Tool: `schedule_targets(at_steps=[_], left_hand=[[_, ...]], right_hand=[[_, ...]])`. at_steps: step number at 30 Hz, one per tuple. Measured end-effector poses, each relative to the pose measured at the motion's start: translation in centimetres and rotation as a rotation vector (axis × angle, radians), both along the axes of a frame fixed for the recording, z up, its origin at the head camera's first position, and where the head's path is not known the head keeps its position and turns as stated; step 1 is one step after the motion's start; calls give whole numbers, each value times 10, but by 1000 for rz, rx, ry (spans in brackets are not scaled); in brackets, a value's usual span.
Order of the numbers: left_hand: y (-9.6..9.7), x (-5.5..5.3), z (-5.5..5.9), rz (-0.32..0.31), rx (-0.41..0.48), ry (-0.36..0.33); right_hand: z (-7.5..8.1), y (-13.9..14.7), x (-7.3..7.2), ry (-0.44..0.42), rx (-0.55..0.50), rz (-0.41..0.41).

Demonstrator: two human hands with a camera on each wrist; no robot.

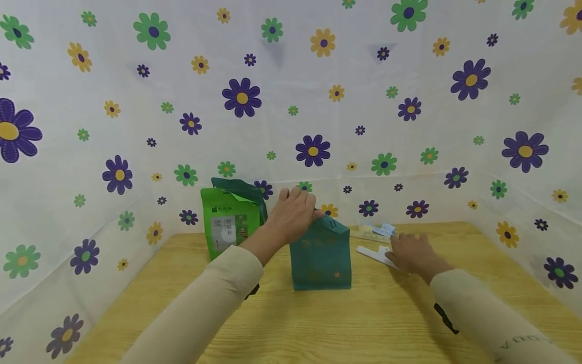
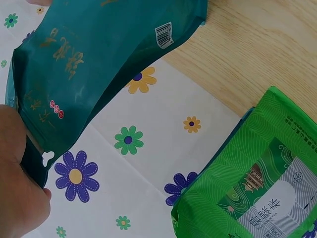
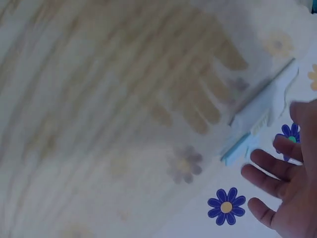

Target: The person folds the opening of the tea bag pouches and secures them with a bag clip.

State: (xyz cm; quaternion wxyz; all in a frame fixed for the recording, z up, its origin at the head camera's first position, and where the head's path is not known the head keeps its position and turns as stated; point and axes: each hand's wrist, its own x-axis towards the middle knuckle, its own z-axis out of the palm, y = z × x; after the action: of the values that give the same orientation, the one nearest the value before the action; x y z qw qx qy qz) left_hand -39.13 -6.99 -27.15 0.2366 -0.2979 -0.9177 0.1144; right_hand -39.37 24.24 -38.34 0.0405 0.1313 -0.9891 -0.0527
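Note:
A teal pouch (image 1: 321, 260) with gold lettering stands upright on the table. My left hand (image 1: 293, 215) grips it at its top edge; in the left wrist view that hand (image 2: 22, 178) is beside the pouch's hang hole, and the pouch (image 2: 94, 54) shows a barcode. Over to the right, my right hand (image 1: 414, 255) is over one end of a long white plastic strip (image 1: 374, 254), possibly a bag clip. In the blurred, double-looking right wrist view, the right hand (image 3: 287, 183) has spread, relaxed fingers near the white strip (image 3: 270, 96), with nothing visibly held.
At the left back stands a bright green pouch (image 1: 232, 222) with a darker green pouch (image 1: 241, 187) behind it. Behind the white strip lie pale blue pieces (image 1: 384, 229) and a clear strip (image 1: 364, 232). A flowered cloth (image 1: 291, 131) walls the wooden table (image 1: 291, 328).

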Motion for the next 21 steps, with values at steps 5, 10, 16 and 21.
schedule_targets(at_steps=[5,10,16,21], left_hand=[[0,0,0,-10,8,-2],[-1,1,0,-10,0,-7],[-2,2,-1,-3,4,-9],[-1,1,-1,-11,12,1]], right_hand=[[-12,-7,-2,68,-30,-2],[-18,-10,-3,61,-25,19],[-20,-12,-8,34,-77,-11],[-17,-10,-13,3,-123,3]])
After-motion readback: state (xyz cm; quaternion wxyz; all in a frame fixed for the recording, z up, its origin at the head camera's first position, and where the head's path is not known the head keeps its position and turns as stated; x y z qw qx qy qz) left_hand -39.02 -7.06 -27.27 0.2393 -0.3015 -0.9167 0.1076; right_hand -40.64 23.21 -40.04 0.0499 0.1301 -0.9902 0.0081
